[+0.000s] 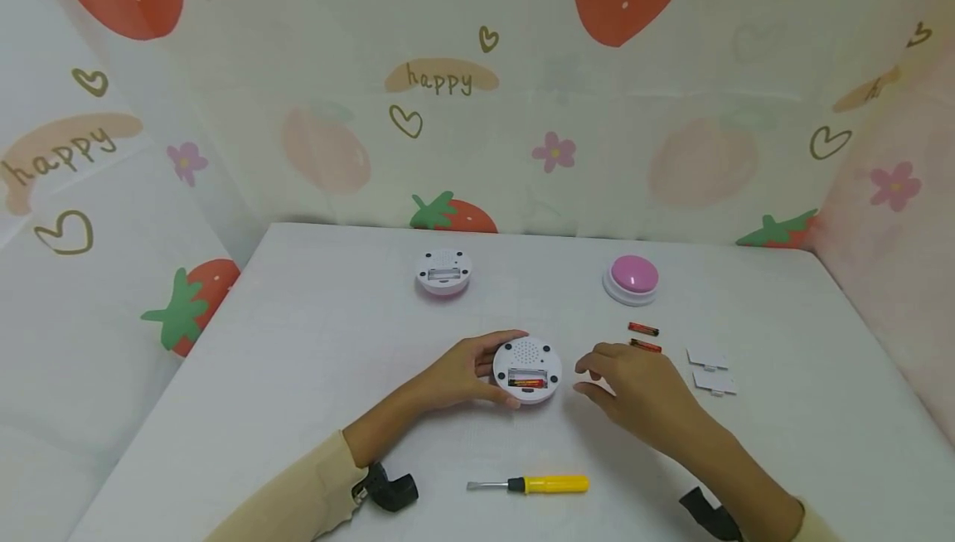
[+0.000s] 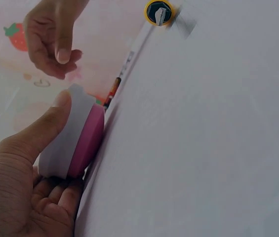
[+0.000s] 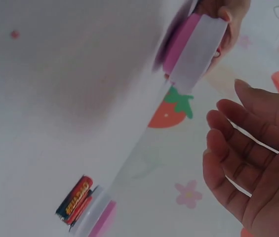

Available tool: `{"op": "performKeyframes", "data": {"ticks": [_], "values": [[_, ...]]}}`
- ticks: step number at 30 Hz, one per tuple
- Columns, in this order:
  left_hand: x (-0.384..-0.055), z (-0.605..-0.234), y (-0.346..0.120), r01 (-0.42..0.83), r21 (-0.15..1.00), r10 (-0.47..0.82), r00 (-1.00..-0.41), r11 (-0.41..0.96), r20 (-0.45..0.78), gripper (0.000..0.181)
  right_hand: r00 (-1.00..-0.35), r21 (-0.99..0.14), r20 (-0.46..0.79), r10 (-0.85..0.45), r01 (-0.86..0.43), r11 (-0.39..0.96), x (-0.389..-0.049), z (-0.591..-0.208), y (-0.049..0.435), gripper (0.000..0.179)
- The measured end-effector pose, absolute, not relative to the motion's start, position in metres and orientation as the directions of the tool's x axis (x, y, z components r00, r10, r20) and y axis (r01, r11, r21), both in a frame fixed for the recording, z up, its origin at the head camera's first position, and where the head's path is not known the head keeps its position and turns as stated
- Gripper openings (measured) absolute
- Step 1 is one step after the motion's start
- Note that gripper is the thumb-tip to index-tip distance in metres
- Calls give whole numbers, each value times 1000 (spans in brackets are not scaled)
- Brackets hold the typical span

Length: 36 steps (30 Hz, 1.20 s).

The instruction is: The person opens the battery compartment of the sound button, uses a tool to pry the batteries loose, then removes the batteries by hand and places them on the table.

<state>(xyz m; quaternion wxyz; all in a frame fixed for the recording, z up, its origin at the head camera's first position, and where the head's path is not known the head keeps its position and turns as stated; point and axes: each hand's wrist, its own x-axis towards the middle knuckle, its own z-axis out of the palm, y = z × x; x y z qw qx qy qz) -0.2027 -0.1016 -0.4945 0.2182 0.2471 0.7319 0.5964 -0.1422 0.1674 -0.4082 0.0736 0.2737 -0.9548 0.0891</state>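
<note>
My left hand [image 1: 477, 372] grips a round white and pink push-button device [image 1: 528, 350] by its rim, thumb on one side and fingers on the other. Its underside faces up, with the battery compartment uncovered and a red battery [image 1: 526, 383] lying along the near side. In the left wrist view the pink button part [image 2: 87, 143] points down at the table. Just to the right hovers my right hand [image 1: 642, 389], fingers loosely bent and apart from the device, holding nothing. Two loose batteries [image 1: 644, 329] lie beyond that hand; the nearer one is partly hidden by it.
A second device [image 1: 443, 270] sits upside down at the back, its compartment uncovered. Another stands pink button up [image 1: 632, 278] at back right. Two white battery covers [image 1: 714, 382] lie at right. A yellow-handled screwdriver [image 1: 552, 484] lies in front, between the forearms.
</note>
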Motion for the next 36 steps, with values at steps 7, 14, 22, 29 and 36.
{"op": "performKeyframes", "data": {"ticks": [7,14,22,29,36], "values": [[-204,-493,-102,107,983,638,-770,152,-15,90,-833,-126,166,-528,-549,826,-142,-409,151,28],[-203,-492,-103,107,984,647,-763,143,-11,91,-819,-135,166,-549,-570,810,-147,-416,141,27],[-204,-495,-103,123,982,653,-758,146,-2,90,-821,-173,137,-554,-571,803,-154,-423,131,22],[-204,-493,-104,131,980,657,-754,149,1,90,-831,-202,112,-544,-555,807,-155,-420,126,17],[-203,-492,-104,130,979,652,-758,158,-5,90,-814,-209,131,-566,-581,787,-156,-421,126,14]]}}
